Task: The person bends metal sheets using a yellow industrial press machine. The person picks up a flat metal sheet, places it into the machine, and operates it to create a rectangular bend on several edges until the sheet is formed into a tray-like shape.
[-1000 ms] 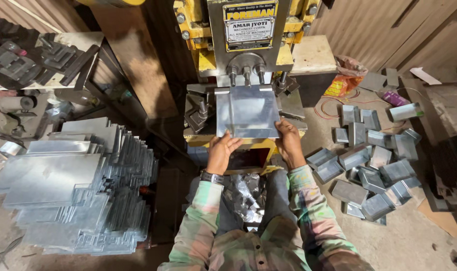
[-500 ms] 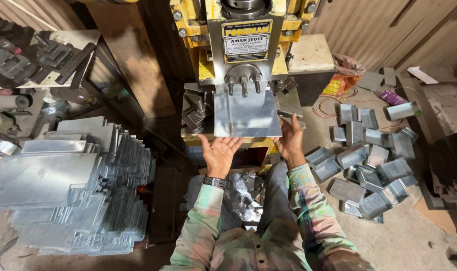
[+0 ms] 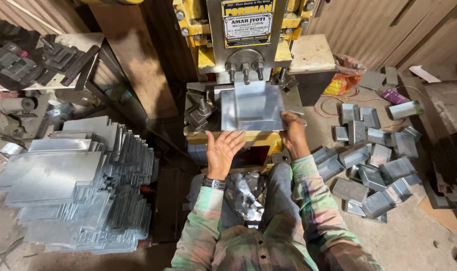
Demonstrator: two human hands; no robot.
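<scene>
Metal sheet [image 3: 252,108] sits under the press [image 3: 246,45]; right hand [image 3: 292,133] grips its edge, left hand [image 3: 223,150] open, empty. Big stack [image 3: 73,175] unpressed.

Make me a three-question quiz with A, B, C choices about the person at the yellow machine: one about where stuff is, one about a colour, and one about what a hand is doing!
1. Where is the big stack of flat metal sheets?
A. On the person's left
B. On the person's right
C. On top of the machine

2. What colour is the frame of the press machine?
A. Blue
B. Yellow
C. Green

3. What is the left hand doing?
A. Gripping a hammer
B. Open, palm up, just below the sheet
C. Resting on the floor

Answers:
1. A, the pile fills the floor on the left side.
2. B, the painted parts around the grey ram are yellow.
3. B, its fingers are spread under the metal sheet, while the right hand holds the sheet's edge.
</scene>
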